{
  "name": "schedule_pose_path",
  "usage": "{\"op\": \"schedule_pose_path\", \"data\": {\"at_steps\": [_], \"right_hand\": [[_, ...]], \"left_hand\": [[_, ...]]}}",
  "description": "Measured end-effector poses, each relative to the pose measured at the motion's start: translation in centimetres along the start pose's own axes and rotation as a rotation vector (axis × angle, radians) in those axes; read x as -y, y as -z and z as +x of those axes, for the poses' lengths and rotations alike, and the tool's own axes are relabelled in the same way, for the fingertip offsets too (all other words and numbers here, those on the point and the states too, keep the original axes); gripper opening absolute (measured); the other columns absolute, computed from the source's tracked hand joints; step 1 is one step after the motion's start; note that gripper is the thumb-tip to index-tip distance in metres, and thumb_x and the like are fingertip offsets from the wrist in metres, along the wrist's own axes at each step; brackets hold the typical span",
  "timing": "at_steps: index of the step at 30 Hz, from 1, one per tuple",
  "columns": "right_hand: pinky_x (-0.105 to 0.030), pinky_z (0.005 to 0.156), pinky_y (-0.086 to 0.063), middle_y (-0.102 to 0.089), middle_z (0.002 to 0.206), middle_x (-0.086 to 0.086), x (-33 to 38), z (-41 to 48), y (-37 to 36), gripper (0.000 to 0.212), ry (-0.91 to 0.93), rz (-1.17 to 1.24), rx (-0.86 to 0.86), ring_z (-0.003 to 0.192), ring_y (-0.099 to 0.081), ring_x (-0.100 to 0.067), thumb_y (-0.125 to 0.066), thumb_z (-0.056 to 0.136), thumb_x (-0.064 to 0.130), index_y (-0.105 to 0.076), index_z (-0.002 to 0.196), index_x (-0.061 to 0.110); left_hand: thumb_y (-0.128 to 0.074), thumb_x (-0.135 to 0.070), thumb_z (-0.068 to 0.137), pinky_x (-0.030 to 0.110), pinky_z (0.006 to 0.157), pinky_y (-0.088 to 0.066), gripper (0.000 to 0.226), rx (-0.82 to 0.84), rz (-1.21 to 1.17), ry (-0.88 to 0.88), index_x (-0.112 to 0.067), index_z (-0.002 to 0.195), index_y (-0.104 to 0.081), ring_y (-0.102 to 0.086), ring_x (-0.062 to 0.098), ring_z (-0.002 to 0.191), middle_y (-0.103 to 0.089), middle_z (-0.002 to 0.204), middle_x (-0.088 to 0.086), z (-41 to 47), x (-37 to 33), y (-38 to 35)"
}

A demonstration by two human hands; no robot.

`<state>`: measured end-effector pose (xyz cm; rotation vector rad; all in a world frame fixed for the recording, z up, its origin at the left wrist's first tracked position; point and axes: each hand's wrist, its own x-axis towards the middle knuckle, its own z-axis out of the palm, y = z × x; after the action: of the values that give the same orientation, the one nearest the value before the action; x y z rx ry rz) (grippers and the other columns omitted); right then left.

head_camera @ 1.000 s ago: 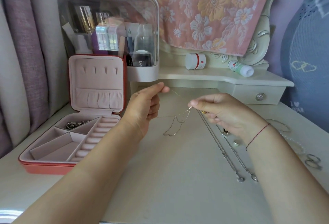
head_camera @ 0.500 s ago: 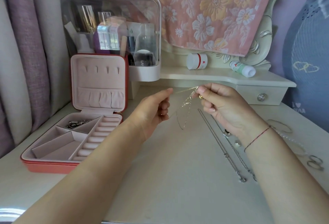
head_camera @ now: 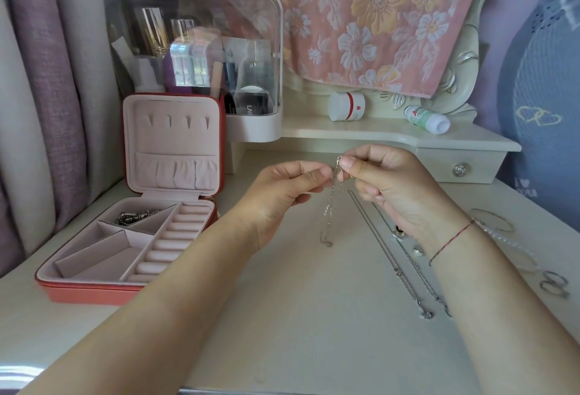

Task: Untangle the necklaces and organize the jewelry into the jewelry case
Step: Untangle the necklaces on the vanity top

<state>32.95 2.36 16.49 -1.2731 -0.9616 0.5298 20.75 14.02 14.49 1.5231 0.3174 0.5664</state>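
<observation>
Dangling above the tabletop (head_camera: 298, 316), a fine necklace (head_camera: 331, 206) is pinched by left hand (head_camera: 282, 193) and right hand (head_camera: 392, 187), likely so tangles hang free

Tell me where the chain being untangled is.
Centre of the head view: the thin chain hangs from the pinch of the left hand and right hand above the table, left of two long chains lying flat.

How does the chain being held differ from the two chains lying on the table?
The held chain dangles from the left hand and right hand, bunched in loops; the table chains lie flat, stretched straight. The held chain looks finer than the table chains. All are thin and silvery.
</observation>
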Motion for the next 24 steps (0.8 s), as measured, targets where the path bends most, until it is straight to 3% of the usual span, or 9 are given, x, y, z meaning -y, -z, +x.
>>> {"op": "schedule_pose_path", "data": {"at_steps": [6, 10, 16, 19, 24], "right_hand": [[-0.014, 0.04, -0.023, -0.06, 0.061, -0.002, -0.29, 0.03, -0.02, 0.008, -0.013, -0.01, 0.023, 0.04, -0.028, -0.005, -0.059, 0.089, 0.003, -0.063, 0.082, 0.005], [-0.014, 0.041, -0.023, -0.059, 0.065, -0.003, -0.31, 0.02, 0.01, 0.01, -0.026, -0.035, 0.037, 0.042, -0.029, -0.006, -0.058, 0.091, 0.005, -0.063, 0.082, 0.005], [-0.015, 0.04, -0.02, -0.049, 0.063, -0.004, -0.36, -0.02, -0.11, 0.013, -0.055, -0.057, 0.041, 0.042, -0.028, -0.006, -0.059, 0.091, 0.008, -0.062, 0.078, 0.008], [-0.015, 0.039, -0.019, -0.039, 0.062, -0.004, -0.4, -0.01, -0.13, 0.013, -0.066, -0.058, 0.037, 0.043, -0.024, -0.007, -0.061, 0.09, 0.011, -0.06, 0.077, 0.008], [-0.015, 0.039, -0.019, -0.031, 0.063, -0.004, -0.34, -0.14, -0.15, 0.014, -0.067, -0.083, 0.039, 0.042, -0.022, -0.006, -0.062, 0.089, 0.014, -0.059, 0.077, 0.008]], "left_hand": [[-0.072, -0.032, 0.066, 0.025, 0.085, -0.042, 0.017, 0.022, 0.033, -0.042, -0.023, 0.08, -0.073, -0.063, 0.004, 0.077, -0.072, 0.077, -0.009, -0.11, 0.03, -0.17], [-0.07, -0.019, 0.083, 0.025, 0.082, -0.043, 0.003, -0.01, 0.043, -0.019, -0.018, 0.08, -0.07, -0.061, 0.009, 0.077, -0.07, 0.073, -0.004, 0.01, 0.07, -0.13], [-0.073, -0.023, 0.078, 0.025, 0.082, -0.044, 0.014, 0.026, 0.065, -0.028, -0.018, 0.09, -0.07, -0.06, 0.008, 0.082, -0.07, 0.082, -0.005, -0.09, 0.14, -0.27], [-0.07, -0.023, 0.082, 0.025, 0.082, -0.044, 0.002, 0.001, 0.077, -0.04, -0.021, 0.082, -0.072, -0.06, 0.007, 0.077, -0.07, 0.074, -0.007, -0.15, 0.1, -0.29], [-0.065, -0.018, 0.089, 0.024, 0.08, -0.044, 0.006, 0.022, 0.064, -0.039, -0.017, 0.086, -0.069, -0.063, 0.007, 0.077, -0.072, 0.076, -0.005, -0.03, 0.1, -0.25]]}}
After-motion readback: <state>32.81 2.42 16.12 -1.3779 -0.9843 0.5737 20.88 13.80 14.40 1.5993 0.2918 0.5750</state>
